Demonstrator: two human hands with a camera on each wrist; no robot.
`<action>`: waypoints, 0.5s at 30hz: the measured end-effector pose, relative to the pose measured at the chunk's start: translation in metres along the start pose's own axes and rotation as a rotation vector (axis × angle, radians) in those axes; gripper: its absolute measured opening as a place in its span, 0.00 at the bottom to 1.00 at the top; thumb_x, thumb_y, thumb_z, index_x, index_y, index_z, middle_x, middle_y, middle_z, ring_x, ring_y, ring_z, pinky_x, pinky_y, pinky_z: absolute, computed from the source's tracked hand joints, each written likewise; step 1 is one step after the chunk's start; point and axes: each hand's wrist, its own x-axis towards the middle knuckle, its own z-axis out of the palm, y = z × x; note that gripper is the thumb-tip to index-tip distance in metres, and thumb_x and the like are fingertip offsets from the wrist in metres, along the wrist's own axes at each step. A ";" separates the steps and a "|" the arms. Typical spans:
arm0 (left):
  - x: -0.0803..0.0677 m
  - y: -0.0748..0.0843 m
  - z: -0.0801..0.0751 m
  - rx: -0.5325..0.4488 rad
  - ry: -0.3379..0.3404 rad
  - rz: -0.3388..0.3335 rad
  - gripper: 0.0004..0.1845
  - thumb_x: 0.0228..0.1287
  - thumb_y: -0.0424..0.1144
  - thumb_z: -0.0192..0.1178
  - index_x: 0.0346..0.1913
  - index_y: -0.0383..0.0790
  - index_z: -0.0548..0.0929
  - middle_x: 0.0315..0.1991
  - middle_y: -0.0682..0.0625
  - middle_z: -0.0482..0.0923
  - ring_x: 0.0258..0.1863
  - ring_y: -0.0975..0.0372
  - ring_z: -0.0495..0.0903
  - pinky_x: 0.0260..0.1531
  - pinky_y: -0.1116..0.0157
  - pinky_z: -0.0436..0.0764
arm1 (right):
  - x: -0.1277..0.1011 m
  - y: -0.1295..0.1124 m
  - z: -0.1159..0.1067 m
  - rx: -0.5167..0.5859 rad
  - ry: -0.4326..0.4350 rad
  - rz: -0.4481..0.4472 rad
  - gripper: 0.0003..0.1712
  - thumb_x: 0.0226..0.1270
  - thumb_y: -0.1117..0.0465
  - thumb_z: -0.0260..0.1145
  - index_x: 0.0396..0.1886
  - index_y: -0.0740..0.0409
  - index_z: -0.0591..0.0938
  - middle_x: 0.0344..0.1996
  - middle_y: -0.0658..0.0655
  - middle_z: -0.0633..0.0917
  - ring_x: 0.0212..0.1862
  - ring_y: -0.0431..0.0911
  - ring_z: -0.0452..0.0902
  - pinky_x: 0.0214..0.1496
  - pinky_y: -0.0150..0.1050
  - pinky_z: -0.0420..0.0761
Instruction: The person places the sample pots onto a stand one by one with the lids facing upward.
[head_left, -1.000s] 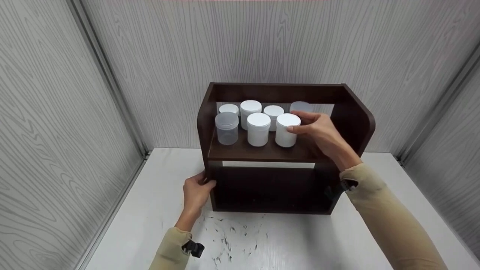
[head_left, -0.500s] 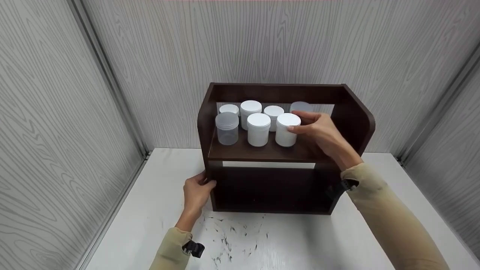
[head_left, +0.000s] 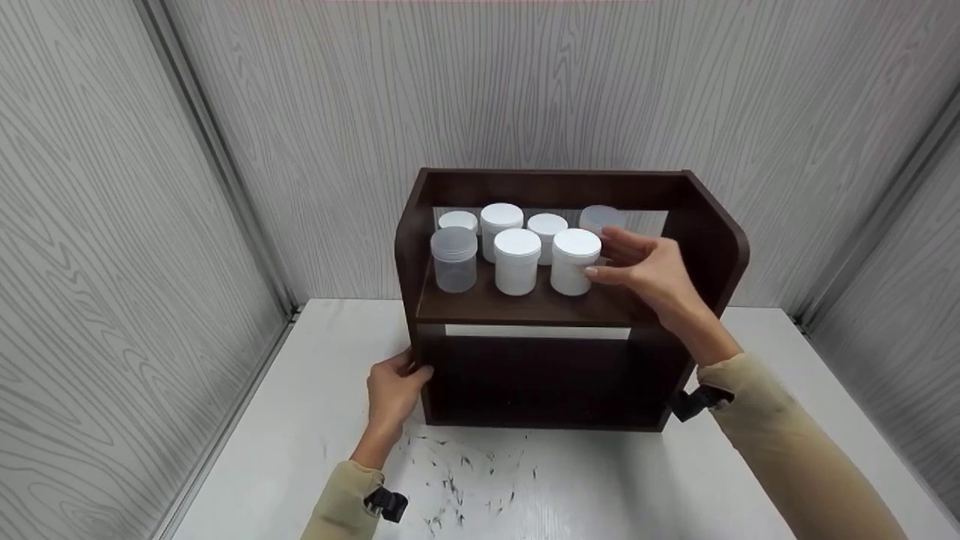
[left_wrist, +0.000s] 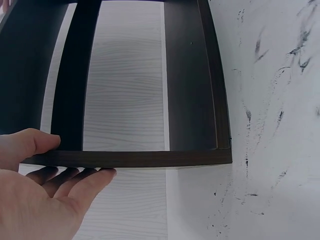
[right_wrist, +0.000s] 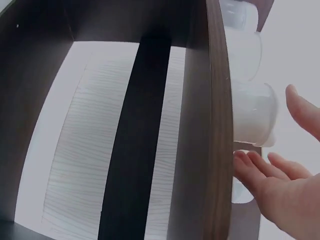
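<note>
A dark brown two-tier shelf (head_left: 487,306) stands on the white table, with several lidded plastic jars on its upper board. My left hand (head_left: 391,394) grips the left side panel (left_wrist: 135,159), thumb on one face and fingers on the other. Beside the front right white jar (head_left: 571,271) is my right hand (head_left: 664,283), its thumb and fingers spread and holding nothing. The right wrist view shows that hand (right_wrist: 285,192) apart from the nearest jar (right_wrist: 254,115). A translucent jar (head_left: 600,217) behind is partly hidden by my right fingers.
Another white jar (head_left: 517,270) and a translucent jar (head_left: 454,266) sit in the front row, with more white jars (head_left: 501,225) behind. Dark scuff marks (head_left: 454,484) cover the tabletop before the shelf. Grey wood-grain walls (head_left: 540,82) enclose the table.
My right hand has let go of the front right jar and moved slightly right, its fingers spreading. The jar stays on the upper board. My left hand keeps its grip on the panel.
</note>
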 end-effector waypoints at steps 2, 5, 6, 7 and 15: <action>0.000 0.000 -0.001 0.006 -0.006 0.009 0.27 0.66 0.32 0.67 0.65 0.23 0.79 0.59 0.31 0.83 0.58 0.44 0.84 0.54 0.53 0.84 | -0.010 -0.001 0.000 0.022 0.027 -0.019 0.45 0.55 0.68 0.84 0.73 0.69 0.75 0.64 0.67 0.82 0.63 0.55 0.82 0.58 0.36 0.82; 0.000 0.001 -0.003 0.016 -0.021 0.023 0.26 0.65 0.33 0.68 0.64 0.23 0.80 0.58 0.31 0.83 0.58 0.44 0.84 0.53 0.54 0.85 | -0.027 -0.004 0.000 0.030 0.073 -0.049 0.44 0.57 0.69 0.83 0.72 0.70 0.75 0.62 0.69 0.83 0.62 0.56 0.83 0.56 0.36 0.83; -0.001 0.002 -0.004 0.021 -0.027 0.028 0.26 0.65 0.33 0.68 0.64 0.24 0.81 0.58 0.31 0.83 0.58 0.44 0.84 0.53 0.54 0.85 | -0.033 -0.004 0.001 0.029 0.088 -0.062 0.43 0.57 0.69 0.83 0.72 0.70 0.76 0.61 0.69 0.83 0.61 0.56 0.84 0.56 0.36 0.83; -0.001 0.001 -0.005 0.030 -0.031 0.031 0.25 0.65 0.33 0.68 0.63 0.24 0.81 0.58 0.32 0.83 0.58 0.45 0.85 0.52 0.55 0.85 | -0.040 -0.004 0.001 0.025 0.101 -0.074 0.42 0.57 0.69 0.83 0.71 0.70 0.76 0.61 0.70 0.84 0.61 0.55 0.84 0.56 0.36 0.84; -0.012 0.004 -0.014 0.153 -0.053 0.171 0.19 0.66 0.29 0.67 0.58 0.23 0.85 0.52 0.33 0.86 0.49 0.44 0.89 0.45 0.53 0.88 | -0.100 0.013 -0.003 -0.109 0.109 -0.202 0.28 0.60 0.70 0.81 0.60 0.67 0.86 0.54 0.64 0.89 0.55 0.49 0.88 0.54 0.37 0.85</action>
